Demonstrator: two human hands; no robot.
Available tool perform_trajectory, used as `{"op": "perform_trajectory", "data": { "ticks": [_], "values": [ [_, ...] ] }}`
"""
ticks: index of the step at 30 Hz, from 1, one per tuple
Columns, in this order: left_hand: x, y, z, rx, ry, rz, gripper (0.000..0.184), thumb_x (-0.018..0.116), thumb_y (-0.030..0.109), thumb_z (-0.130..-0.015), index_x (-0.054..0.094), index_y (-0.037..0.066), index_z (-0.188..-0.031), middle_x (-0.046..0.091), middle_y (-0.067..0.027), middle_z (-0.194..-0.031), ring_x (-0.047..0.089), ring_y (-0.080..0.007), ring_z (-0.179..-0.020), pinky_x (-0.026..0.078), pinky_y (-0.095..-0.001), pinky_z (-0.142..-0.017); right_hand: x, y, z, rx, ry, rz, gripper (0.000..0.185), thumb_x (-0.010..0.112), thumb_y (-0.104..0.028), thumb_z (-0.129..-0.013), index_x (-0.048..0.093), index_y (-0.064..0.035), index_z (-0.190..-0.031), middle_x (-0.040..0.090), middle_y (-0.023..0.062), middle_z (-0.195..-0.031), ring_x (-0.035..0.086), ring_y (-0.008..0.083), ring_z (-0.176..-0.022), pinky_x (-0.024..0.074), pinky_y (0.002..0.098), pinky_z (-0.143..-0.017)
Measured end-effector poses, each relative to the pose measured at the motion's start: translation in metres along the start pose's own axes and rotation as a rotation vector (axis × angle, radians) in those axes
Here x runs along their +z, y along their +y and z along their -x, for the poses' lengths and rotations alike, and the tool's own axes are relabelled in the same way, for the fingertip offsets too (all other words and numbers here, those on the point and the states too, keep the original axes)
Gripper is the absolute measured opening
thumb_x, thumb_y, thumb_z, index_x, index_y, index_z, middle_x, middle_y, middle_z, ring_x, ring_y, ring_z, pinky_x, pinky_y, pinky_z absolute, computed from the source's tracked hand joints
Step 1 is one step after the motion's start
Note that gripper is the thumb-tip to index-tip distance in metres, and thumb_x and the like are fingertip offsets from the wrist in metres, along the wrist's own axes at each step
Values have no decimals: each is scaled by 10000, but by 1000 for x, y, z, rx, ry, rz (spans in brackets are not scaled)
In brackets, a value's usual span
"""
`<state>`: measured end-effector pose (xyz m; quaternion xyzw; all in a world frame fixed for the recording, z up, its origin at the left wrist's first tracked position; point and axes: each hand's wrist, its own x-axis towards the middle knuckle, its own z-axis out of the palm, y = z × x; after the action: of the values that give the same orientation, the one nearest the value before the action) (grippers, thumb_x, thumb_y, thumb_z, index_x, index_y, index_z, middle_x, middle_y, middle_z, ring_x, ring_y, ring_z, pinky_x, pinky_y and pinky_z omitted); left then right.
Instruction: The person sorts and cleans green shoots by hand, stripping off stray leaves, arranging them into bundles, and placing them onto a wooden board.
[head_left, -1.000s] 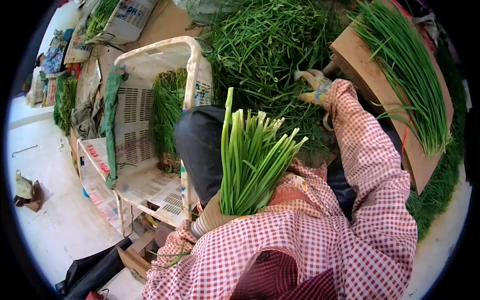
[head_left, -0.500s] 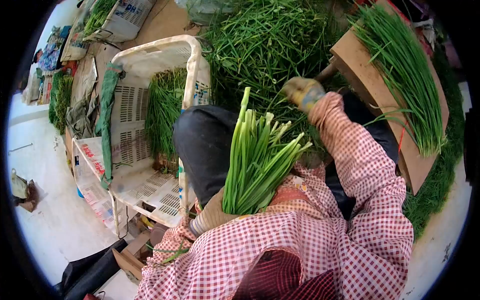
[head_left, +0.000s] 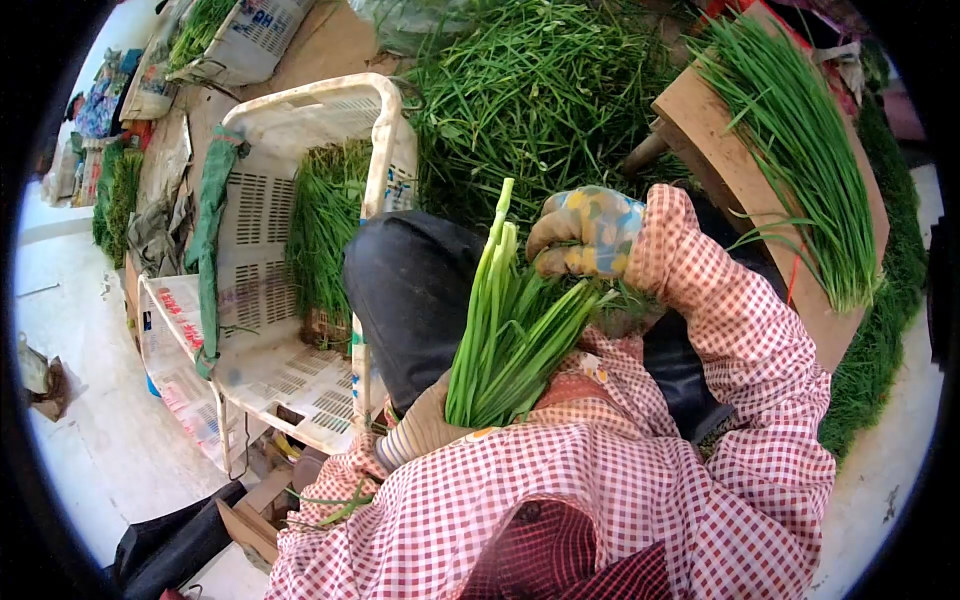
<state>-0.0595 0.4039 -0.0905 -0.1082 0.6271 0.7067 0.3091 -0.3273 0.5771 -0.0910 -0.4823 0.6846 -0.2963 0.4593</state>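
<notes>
A bundle of green stalks [head_left: 510,350] with pale cut ends upward rests against my lap, and my gloved left hand [head_left: 425,430] is wrapped round its lower part. My right hand [head_left: 585,235], in a patterned glove, is over the upper right ends of the bundle with its fingers curled. Whatever is between those fingers is hidden. Beyond my hands lies a large heap of loose green stalks [head_left: 530,100]. One long stalk stands higher than the others in the bundle.
On the left stands a white plastic crate [head_left: 385,150] with green stalks inside. A curved brown board [head_left: 700,110] at the right carries long green stalks [head_left: 810,170]. Another crate [head_left: 255,40] is at the upper left. My bent knee [head_left: 400,270] is beside the near crate.
My right hand has come back from the loose heap to the top of the bundle, its fingers now curled. The bundle in my left hand has tilted slightly to the right.
</notes>
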Motion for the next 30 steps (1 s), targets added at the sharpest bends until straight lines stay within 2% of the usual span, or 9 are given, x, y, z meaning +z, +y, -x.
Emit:
{"op": "perform_trajectory", "data": {
  "ticks": [7,15,18,20,22,24,27,29,30],
  "values": [
    [0,-1,-3,41,24,80,693,655,169,-854,256,28,-1404,463,-54,-1354,417,-134,-1253,271,-306,-1101,33,34,-10,-627,615,592,184,670,-283,-742,604,-139,-835,589,45,-867,594,249,-812,472,366,-716],
    [-2,-13,-4,15,68,196,848,756,163,-756,235,9,-1407,423,-96,-1383,425,-179,-1246,318,-327,-1066,41,47,1,-411,465,672,144,639,-256,-689,595,-169,-795,551,24,-649,558,247,-600,442,373,-557],
    [-6,-15,3,-93,111,260,845,805,179,-717,315,18,-1386,474,-87,-1334,460,-160,-1200,379,-340,-1019,26,87,-12,-46,358,603,55,585,-178,-797,580,-133,-829,572,64,-664,585,307,-647,469,401,-582],
    [-11,-5,5,-113,85,189,839,803,177,-720,316,18,-1385,485,-85,-1323,462,-158,-1197,378,-336,-1019,3,122,-15,558,312,467,187,557,-258,-860,593,-94,-941,624,110,-770,620,314,-787,502,400,-719],
    [-11,-2,5,-137,62,123,834,800,175,-723,317,18,-1384,495,-83,-1312,463,-156,-1194,377,-332,-1019,-12,145,6,581,290,321,360,553,-303,-885,539,-97,-1180,615,176,-1034,610,328,-931,482,399,-863],
    [-11,-1,4,-112,54,176,805,792,172,-733,331,21,-1375,498,-79,-1309,470,-157,-1187,374,-331,-1020,-2,155,-2,465,140,178,657,578,-265,-880,261,-78,-1424,379,218,-1375,563,373,-1044,448,441,-934],
    [-14,-6,0,-173,22,117,798,782,184,-745,324,13,-1375,483,-83,-1325,464,-168,-1195,365,-325,-1026,7,90,-13,290,-73,-627,710,600,-534,-798,443,-107,-1343,484,188,-1312,473,288,-1211,420,416,-982],
    [-13,-7,0,-171,31,104,801,779,195,-749,318,10,-1377,478,-86,-1329,462,-173,-1198,364,-323,-1027,18,75,-32,79,-86,-585,486,642,-237,-839,517,-24,-1257,621,99,-1110,587,157,-938,485,312,-808],
    [-13,-7,1,-170,52,109,816,781,205,-746,308,8,-1381,468,-90,-1339,452,-173,-1209,358,-325,-1031,21,71,-35,134,-187,-632,463,675,-228,-821,548,-26,-1218,631,79,-1075,598,172,-918,481,318,-812]
  ]
}}
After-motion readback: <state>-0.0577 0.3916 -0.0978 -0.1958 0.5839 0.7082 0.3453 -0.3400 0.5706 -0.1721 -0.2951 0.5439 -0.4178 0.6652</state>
